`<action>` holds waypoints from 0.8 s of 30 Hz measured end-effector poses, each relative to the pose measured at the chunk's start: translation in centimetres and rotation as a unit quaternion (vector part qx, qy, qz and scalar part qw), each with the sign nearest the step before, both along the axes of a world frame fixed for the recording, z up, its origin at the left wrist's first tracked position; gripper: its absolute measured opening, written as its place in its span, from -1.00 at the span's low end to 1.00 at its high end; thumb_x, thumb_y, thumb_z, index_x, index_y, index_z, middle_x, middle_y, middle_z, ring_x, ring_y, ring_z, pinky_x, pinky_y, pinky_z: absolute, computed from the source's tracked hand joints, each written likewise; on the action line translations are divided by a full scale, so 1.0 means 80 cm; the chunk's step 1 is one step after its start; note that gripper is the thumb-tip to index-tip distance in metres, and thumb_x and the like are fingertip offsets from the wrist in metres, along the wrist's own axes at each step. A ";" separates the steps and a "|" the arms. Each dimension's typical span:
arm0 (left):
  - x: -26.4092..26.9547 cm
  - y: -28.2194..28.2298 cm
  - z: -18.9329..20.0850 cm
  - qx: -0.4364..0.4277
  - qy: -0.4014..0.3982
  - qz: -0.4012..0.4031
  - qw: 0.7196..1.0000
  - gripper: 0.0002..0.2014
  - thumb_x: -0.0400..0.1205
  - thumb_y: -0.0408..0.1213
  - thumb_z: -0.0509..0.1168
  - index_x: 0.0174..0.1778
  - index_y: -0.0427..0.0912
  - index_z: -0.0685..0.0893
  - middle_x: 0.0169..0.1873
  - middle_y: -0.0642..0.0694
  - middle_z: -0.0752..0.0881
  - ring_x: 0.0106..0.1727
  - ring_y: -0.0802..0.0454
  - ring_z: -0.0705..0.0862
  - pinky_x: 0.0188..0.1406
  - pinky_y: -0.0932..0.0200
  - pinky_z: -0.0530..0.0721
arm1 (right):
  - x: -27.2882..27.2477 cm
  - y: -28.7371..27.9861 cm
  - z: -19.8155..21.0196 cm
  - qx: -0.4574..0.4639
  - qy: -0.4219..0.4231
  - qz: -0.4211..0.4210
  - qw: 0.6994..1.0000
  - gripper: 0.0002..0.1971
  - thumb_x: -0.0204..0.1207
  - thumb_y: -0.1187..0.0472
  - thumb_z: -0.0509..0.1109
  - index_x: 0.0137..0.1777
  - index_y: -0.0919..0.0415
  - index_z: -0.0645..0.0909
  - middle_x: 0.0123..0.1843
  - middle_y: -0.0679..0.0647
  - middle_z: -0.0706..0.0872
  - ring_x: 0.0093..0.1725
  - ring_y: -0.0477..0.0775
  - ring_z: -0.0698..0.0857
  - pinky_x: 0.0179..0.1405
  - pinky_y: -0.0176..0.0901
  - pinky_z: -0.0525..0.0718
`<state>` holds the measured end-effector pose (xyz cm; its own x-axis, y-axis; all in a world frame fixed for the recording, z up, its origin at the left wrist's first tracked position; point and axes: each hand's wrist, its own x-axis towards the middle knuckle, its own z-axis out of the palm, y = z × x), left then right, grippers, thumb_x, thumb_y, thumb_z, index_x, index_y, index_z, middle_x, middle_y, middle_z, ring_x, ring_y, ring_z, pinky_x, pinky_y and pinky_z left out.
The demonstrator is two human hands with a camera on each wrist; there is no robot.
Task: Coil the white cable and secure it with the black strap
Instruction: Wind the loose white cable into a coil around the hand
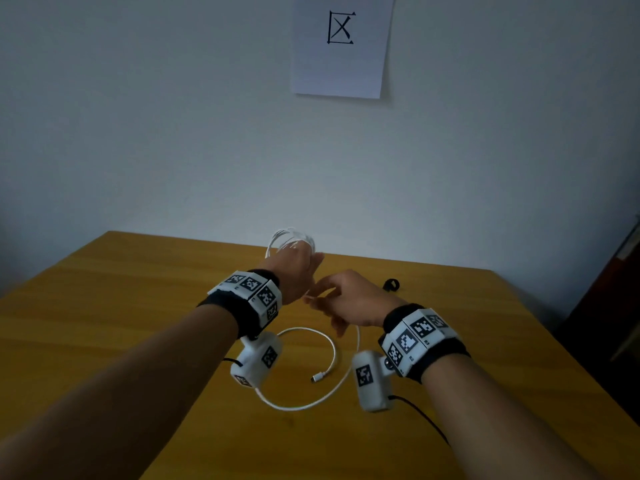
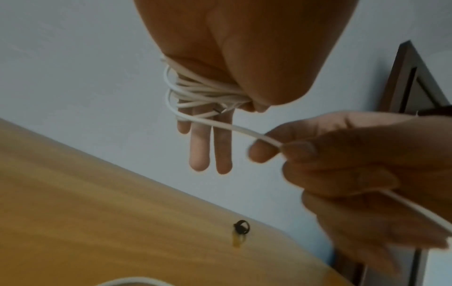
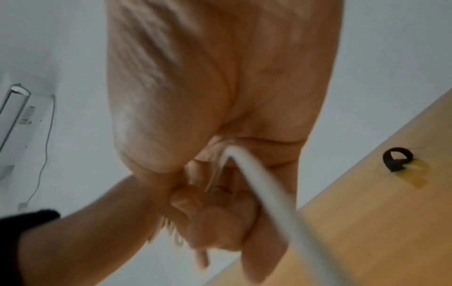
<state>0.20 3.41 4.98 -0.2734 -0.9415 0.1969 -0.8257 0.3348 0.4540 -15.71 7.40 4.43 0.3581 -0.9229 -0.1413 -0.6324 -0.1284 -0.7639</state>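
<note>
From the head view, the left hand [image 1: 299,273] covers most of the white cable [image 1: 332,355] loops, so can't count the turns; the bit sticking out behind is motion-blurred. Right hand [image 1: 349,301] hides where it pinches the cable. Black strap [image 1: 391,284] too small there to tell open vs fastened. Right wrist view: cable runs off the bottom edge, badly smeared; left-hand fingers mostly blocked by the right palm. Left wrist view: cable's lower loop cut off at btm edge.
</note>
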 end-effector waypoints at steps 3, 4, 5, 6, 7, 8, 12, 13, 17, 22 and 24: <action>0.011 -0.002 -0.008 0.012 -0.065 0.001 0.998 -0.65 0.77 -0.04 -0.01 -0.26 -0.11 0.45 -0.26 -0.15 0.81 -0.18 -0.12 0.74 -0.07 -0.10 0.71 | -0.011 -0.004 0.003 -0.036 0.002 -0.009 0.999 -0.75 0.73 0.04 0.39 0.28 0.10 0.75 -0.36 0.18 0.74 -0.46 0.05 0.72 -0.27 -0.08 0.79; 0.012 -0.001 -0.009 0.015 -0.080 0.001 0.997 -0.64 0.78 -0.07 -0.01 -0.30 -0.09 0.46 -0.33 -0.13 0.81 -0.20 -0.08 0.75 -0.06 -0.07 0.72 | -0.013 -0.005 0.005 -0.048 -0.002 -0.014 0.999 -0.77 0.74 0.05 0.37 0.25 0.10 0.76 -0.39 0.18 0.73 -0.49 0.04 0.70 -0.29 -0.09 0.77; 0.015 -0.002 -0.011 0.017 -0.088 0.000 0.996 -0.61 0.78 -0.06 -0.02 -0.30 -0.12 0.48 -0.33 -0.13 0.81 -0.22 -0.06 0.74 -0.08 -0.03 0.70 | -0.015 -0.007 0.005 -0.060 -0.011 -0.020 0.998 -0.78 0.75 0.06 0.37 0.23 0.12 0.76 -0.41 0.16 0.72 -0.51 0.03 0.68 -0.31 -0.10 0.75; 0.016 0.000 -0.011 0.020 -0.094 0.007 0.995 -0.59 0.79 -0.04 -0.04 -0.26 -0.17 0.49 -0.28 -0.15 0.80 -0.22 -0.06 0.72 -0.09 0.00 0.67 | -0.017 -0.008 0.006 -0.069 -0.023 -0.028 0.997 -0.78 0.75 0.07 0.37 0.20 0.15 0.76 -0.42 0.14 0.70 -0.53 0.02 0.66 -0.33 -0.12 0.74; 0.018 0.000 -0.013 0.019 -0.102 0.013 0.995 -0.59 0.79 -0.03 -0.07 -0.22 -0.19 0.48 -0.19 -0.19 0.77 -0.17 -0.10 0.69 -0.08 -0.01 0.64 | -0.018 -0.010 0.006 -0.077 -0.033 -0.038 0.996 -0.79 0.75 0.08 0.37 0.19 0.17 0.76 -0.42 0.11 0.69 -0.54 0.01 0.65 -0.35 -0.14 0.73; 0.018 0.002 -0.013 0.023 -0.105 0.014 0.994 -0.61 0.80 -0.04 -0.08 -0.20 -0.17 0.47 -0.12 -0.22 0.72 -0.11 -0.14 0.67 -0.03 -0.05 0.64 | -0.019 -0.012 0.006 -0.085 -0.039 -0.048 0.994 -0.79 0.75 0.09 0.37 0.19 0.18 0.75 -0.40 0.08 0.70 -0.54 0.01 0.65 -0.37 -0.15 0.72; 0.018 0.003 -0.016 0.049 -0.079 -0.007 0.996 -0.50 0.80 -0.02 -0.16 -0.21 -0.24 0.53 -0.16 -0.24 0.65 -0.02 -0.20 0.66 -0.06 0.06 0.48 | -0.021 -0.018 0.005 -0.112 -0.051 -0.075 0.990 -0.81 0.79 0.20 0.29 0.21 0.18 0.74 -0.21 0.06 0.76 -0.49 0.03 0.66 -0.35 -0.10 0.75; 0.017 0.003 -0.017 0.062 -0.064 -0.018 0.996 -0.44 0.80 0.05 -0.18 -0.28 -0.24 0.50 -0.27 -0.23 0.62 -0.14 -0.18 0.62 -0.13 0.08 0.42 | -0.021 -0.019 0.004 -0.119 -0.054 -0.083 0.988 -0.80 0.80 0.21 0.28 0.21 0.18 0.73 -0.18 0.05 0.77 -0.49 0.01 0.65 -0.37 -0.10 0.75; 0.011 0.009 -0.017 0.122 0.042 -0.059 0.990 -0.38 0.74 0.22 -0.10 -0.31 -0.26 0.51 -0.52 -0.10 0.40 -0.50 -0.01 0.35 -0.40 0.11 0.35 | -0.021 -0.021 0.002 -0.166 -0.046 -0.116 0.978 -0.78 0.79 0.17 0.29 0.23 0.17 0.75 -0.12 -0.03 0.82 -0.32 0.00 0.73 -0.37 -0.18 0.67; 0.003 0.009 -0.014 0.257 0.277 -0.092 0.921 -0.44 0.77 -0.07 0.16 -0.61 -0.10 0.33 -0.69 -0.06 0.28 -0.65 0.05 0.19 -0.52 0.17 0.18 | -0.023 -0.025 -0.003 -0.188 -0.047 -0.129 0.973 -0.79 0.77 0.07 0.35 0.12 0.15 0.77 -0.13 -0.04 0.83 0.01 0.16 0.82 0.06 0.08 0.77; 0.000 0.012 -0.008 0.295 0.360 -0.103 0.879 -0.46 0.78 -0.14 0.13 -0.57 -0.06 0.19 -0.69 0.00 0.16 -0.64 0.10 0.08 -0.51 0.20 0.08 | -0.023 -0.025 -0.006 -0.193 -0.058 -0.124 0.972 -0.80 0.79 0.07 0.30 -0.01 0.01 0.74 -0.17 -0.03 0.79 -0.15 0.14 0.75 -0.10 0.04 0.73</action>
